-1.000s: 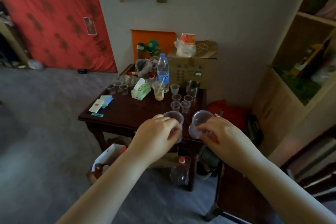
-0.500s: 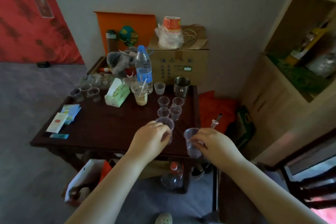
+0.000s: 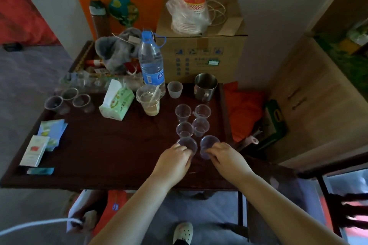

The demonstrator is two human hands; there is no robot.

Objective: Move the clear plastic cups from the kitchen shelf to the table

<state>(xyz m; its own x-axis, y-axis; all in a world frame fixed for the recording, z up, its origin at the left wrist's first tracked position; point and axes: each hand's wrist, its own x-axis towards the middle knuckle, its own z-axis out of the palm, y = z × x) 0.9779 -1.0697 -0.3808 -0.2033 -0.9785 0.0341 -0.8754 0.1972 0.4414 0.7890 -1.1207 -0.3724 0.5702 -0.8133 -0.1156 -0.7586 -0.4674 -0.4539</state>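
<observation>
My left grip [image 3: 175, 160] and right grip [image 3: 227, 158] each clasp a clear plastic cup [image 3: 188, 144], low over the counter [image 3: 111, 145], to extend the paired cups [image 3: 192, 120] just beyond them

Left hand [image 3: 175, 160], right hand [image 3: 227, 157], both gripping.

We see two bare forearms with no sleeves, no watch and no rings on the left hand [image 3: 172, 162] or the right hand [image 3: 229, 158]. Down at the bottom edge we catch a white perforated clog [image 3: 183, 231] on one foot.
</observation>
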